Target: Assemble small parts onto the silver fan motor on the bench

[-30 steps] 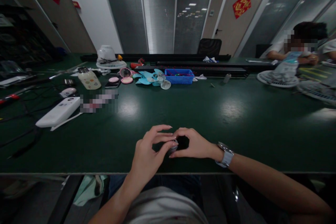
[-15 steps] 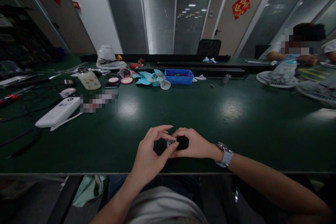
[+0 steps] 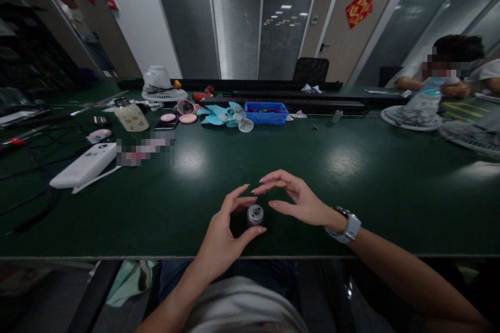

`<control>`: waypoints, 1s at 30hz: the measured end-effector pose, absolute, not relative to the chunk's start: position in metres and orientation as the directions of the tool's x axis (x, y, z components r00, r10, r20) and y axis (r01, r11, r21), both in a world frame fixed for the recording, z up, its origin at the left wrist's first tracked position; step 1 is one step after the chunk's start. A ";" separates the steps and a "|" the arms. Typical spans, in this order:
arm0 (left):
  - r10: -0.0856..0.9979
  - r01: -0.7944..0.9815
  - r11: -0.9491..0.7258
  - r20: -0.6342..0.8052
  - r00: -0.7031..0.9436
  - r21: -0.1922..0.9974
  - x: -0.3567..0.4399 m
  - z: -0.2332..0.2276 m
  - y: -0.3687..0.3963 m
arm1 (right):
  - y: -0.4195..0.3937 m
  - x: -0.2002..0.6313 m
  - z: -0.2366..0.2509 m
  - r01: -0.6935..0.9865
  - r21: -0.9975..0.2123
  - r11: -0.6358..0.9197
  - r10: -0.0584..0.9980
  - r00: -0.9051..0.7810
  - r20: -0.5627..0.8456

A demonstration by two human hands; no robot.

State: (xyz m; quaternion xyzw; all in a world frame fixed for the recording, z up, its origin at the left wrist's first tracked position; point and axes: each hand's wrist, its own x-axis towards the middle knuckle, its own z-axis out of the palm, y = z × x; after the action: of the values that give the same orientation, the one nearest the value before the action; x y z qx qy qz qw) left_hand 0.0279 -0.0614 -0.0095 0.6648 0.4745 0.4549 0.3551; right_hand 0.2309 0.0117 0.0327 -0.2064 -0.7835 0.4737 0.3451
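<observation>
You sit at the long green table (image 3: 351, 177), with clutter well off at its far side — a blue tray (image 3: 266, 113), pale blue fan blades (image 3: 219, 114) and a white fan guard (image 3: 164, 94) — while another person (image 3: 449, 70) works at the far right. A white remote-like unit (image 3: 83, 165) lies to your left, apart from your hands.

A second ago both hands were closed together over the small part. Now your right hand (image 3: 299, 200) has lifted away and spread, fingers loose, hovering just above and beside it and gripping nothing. Your left hand (image 3: 222, 231) remains curled around the little silver cylinder (image 3: 255, 215), thumb and forefinger bracketing it near the table's front edge — whether they pinch it or merely frame it is hard to tell. The cylinder stands upright, its round top now uncovered, so the two-handed hold looks released.
</observation>
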 end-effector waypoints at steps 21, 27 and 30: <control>0.963 0.307 -0.264 0.233 0.134 0.914 0.030 -0.004 -0.062 | 0.003 0.217 0.031 0.088 -0.777 0.623 0.656 -0.600 0.458; 0.963 0.306 -0.265 0.235 0.134 0.914 0.030 -0.005 -0.061 | 0.004 0.217 0.028 0.087 -0.799 0.595 0.657 -0.625 0.422; 0.962 0.293 -0.269 0.238 0.137 0.917 0.031 -0.005 -0.061 | 0.003 0.213 0.026 0.102 -0.794 0.599 0.677 -0.595 0.434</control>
State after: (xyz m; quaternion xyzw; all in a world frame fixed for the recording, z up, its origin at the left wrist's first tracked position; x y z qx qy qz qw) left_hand 0.0307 -0.0613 -0.0045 0.6565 0.4777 0.4511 0.3704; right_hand 0.2132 0.0026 0.0258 -0.2407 -0.8093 0.3776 0.3802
